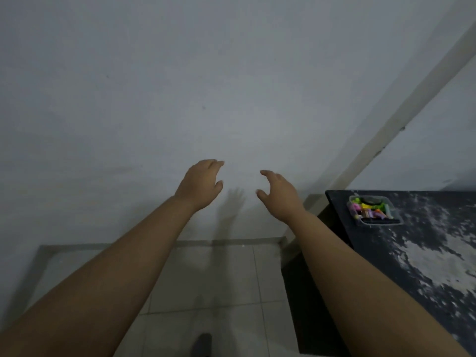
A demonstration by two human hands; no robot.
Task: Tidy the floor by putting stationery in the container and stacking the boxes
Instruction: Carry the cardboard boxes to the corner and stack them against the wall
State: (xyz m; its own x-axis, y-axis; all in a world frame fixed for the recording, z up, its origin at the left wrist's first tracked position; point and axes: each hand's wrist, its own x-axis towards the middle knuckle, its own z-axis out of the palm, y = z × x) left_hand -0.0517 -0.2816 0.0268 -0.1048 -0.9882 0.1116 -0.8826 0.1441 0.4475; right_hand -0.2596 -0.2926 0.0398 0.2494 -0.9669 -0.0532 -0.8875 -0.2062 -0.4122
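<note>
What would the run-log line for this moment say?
left hand: raised, empty | right hand: raised, empty | container: on dark table, holds stationery | boxes: not visible

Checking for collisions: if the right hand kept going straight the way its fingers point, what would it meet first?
Probably the bare wall. The right hand holds nothing and nothing shows between them, though the depth is unclear.

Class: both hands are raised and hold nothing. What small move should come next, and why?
Probably look down to find the boxes: the left hand and right hand are open, the container already holds stationery on the table, and no boxes show.
</note>
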